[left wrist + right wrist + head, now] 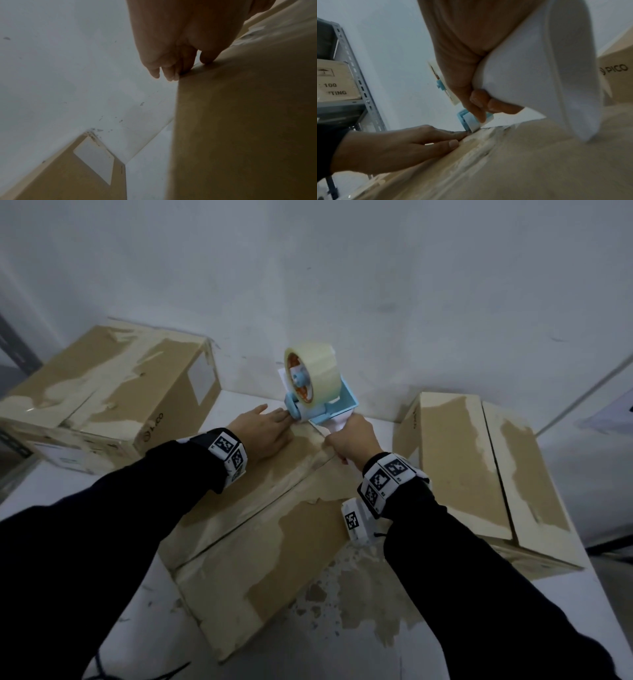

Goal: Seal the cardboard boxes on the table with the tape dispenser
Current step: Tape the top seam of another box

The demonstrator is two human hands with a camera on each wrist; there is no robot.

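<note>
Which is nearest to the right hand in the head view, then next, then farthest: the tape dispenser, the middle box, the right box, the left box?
From the right hand:
1. Tape dispenser, gripped by its handle, just ahead.
2. Middle box, directly beneath; the left hand presses flat on it.
3. Right box, beside it on the right.
4. Left box, far left, against the wall.

Three cardboard boxes on the table: far left [113, 392], middle near [274, 529], right [479, 474]. One tape dispenser [318, 395], one tape roll [317, 371]. Two hands, left [263, 433], right [352, 440].
</note>
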